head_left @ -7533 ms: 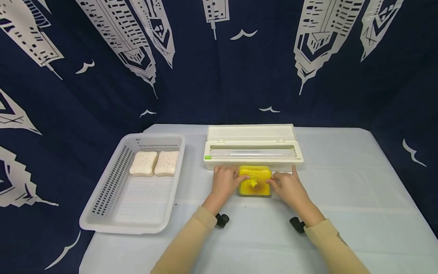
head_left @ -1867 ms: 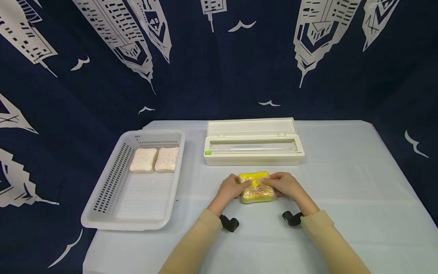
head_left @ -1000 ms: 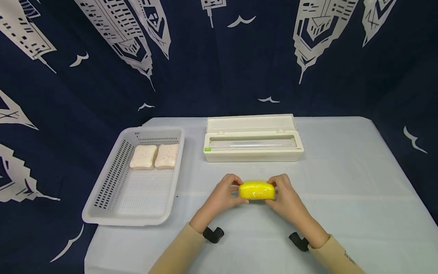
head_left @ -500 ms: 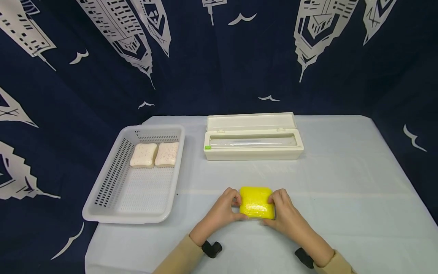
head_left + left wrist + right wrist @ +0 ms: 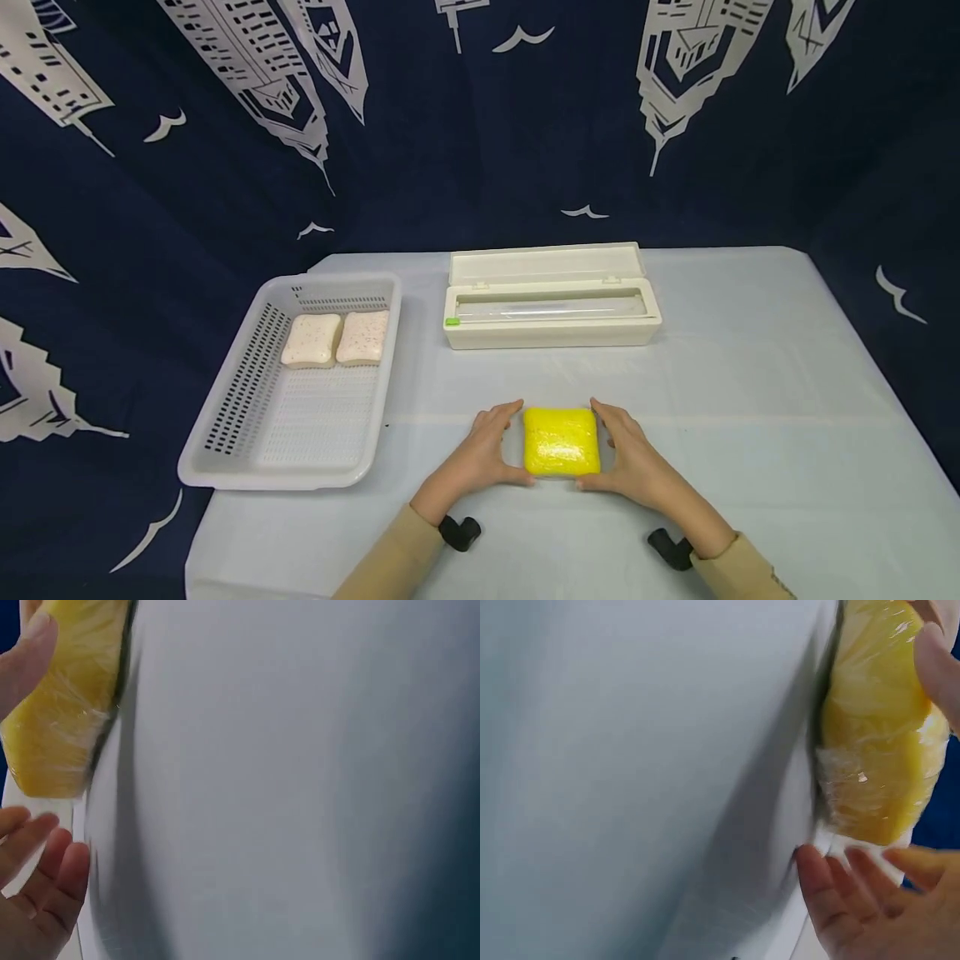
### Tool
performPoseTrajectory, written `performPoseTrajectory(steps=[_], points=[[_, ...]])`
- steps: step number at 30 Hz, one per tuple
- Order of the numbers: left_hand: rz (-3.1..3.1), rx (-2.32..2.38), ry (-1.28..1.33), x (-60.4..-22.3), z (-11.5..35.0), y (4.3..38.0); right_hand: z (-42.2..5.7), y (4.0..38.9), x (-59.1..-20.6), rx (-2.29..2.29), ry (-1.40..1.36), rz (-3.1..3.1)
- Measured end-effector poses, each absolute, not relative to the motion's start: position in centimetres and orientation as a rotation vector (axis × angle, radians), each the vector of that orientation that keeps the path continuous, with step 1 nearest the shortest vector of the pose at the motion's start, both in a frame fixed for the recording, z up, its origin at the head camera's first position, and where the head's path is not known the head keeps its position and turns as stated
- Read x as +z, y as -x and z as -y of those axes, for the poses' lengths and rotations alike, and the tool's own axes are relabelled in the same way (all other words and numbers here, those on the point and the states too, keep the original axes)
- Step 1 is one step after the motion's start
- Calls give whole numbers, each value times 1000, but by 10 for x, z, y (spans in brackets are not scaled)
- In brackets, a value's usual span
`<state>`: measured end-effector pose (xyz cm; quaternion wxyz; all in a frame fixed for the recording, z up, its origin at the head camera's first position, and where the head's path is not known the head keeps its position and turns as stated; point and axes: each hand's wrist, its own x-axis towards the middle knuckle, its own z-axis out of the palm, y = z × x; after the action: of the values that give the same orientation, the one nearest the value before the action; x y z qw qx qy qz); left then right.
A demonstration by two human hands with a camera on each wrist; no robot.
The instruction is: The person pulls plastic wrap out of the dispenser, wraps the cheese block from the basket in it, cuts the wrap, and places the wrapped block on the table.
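Observation:
A yellow, rounded-square block (image 5: 562,442) wrapped in cling film lies on the white-covered table. My left hand (image 5: 478,454) stands at its left side, fingers and thumb spread apart. On the other side my right hand (image 5: 632,458) is spread the same way, its thumb near the block's front corner. In the left wrist view the film-wrapped block (image 5: 64,705) shows wrinkled film, and the left fingers (image 5: 71,874) are apart from it. The right wrist view has the block (image 5: 874,735) too, with the right fingertips (image 5: 814,862) just off its end.
Behind the block stands a long cream cling film dispenser (image 5: 551,335), lid up, with a clear roll inside. On the left a white perforated basket (image 5: 300,458) holds two pale slice-shaped pieces, one plain (image 5: 311,340) and one speckled (image 5: 363,337). A patterned dark blue cloth hangs behind.
The block was pinched and pressed with its film ends upward, then turned over and set down nearer me, smooth face up. Both hands have since let go and spread apart.

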<state>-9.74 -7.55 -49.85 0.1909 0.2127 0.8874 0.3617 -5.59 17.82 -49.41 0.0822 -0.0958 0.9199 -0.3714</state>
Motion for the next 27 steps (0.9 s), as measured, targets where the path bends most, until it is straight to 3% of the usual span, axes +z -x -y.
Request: performPoseTrajectory(steps=[18,27], points=[[-2512,998,-633,-498,63,101,-183,62,-496,-1264,265,-2665],[-2571,1106,-653,-481,61,105,-239,70,-481,-1463,122,-2619]])
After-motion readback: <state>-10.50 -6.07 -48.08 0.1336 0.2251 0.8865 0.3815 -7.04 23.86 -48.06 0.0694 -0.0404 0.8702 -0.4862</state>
